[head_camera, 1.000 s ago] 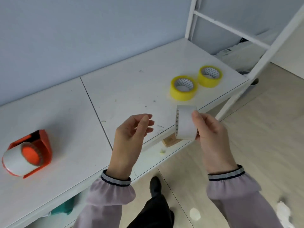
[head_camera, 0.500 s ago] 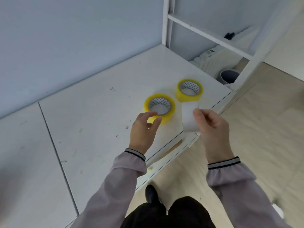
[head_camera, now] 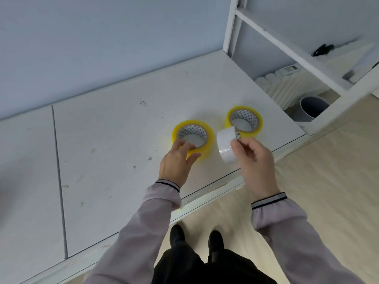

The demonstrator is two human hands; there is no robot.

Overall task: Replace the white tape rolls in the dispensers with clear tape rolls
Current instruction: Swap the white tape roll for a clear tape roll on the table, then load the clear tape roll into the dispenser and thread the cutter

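A white worktop (head_camera: 114, 152) is running along a pale blue wall, its surface showing scuffs and a dark seam between two panels. Two yellowish tape rolls are lying flat on it near the front right edge: the nearer roll (head_camera: 207, 136) and the farther roll (head_camera: 257, 125), sitting close together but apart.

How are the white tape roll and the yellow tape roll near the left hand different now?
The white tape roll is held up on edge by the right hand; the nearer yellow tape roll lies flat on the table, the left hand touching it. White is opaque; yellow looks translucent. Both are ring-shaped.
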